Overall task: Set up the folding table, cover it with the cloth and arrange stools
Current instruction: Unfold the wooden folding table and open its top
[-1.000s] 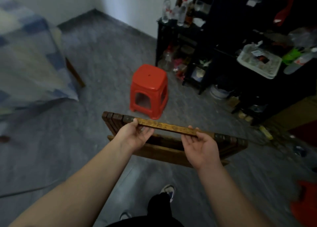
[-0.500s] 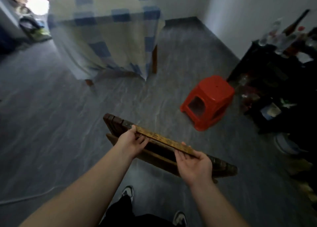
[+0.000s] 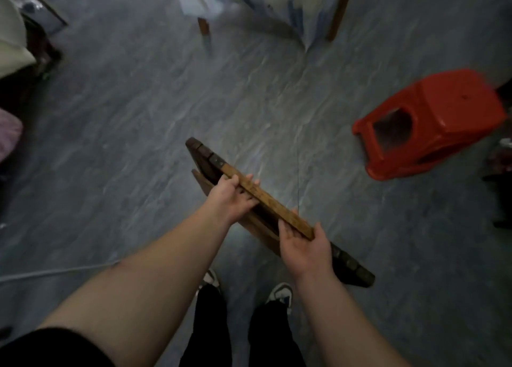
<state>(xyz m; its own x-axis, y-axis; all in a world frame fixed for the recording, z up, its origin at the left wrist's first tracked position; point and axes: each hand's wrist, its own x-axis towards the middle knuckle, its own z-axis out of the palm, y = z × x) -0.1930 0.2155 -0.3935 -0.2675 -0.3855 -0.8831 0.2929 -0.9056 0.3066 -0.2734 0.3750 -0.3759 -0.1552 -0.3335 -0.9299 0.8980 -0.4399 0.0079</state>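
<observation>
Both hands, left hand [image 3: 231,200] and right hand [image 3: 304,244], have their fingers curled around the top edge of the folded table [image 3: 266,200]. It hangs edge-up above the floor [image 3: 138,145], probably for carrying. The red stool [image 3: 432,122] stands well apart, to the right.

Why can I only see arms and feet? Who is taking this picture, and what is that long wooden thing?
The camera sits on a person's head and looks down, so you see only their own arms, legs and shoes. The left hand and right hand both grip the top edge of a folding table, folded flat and standing on its edge. A red stool stands on the grey floor to the right. At the top, another table's legs show under a checked cloth.
</observation>
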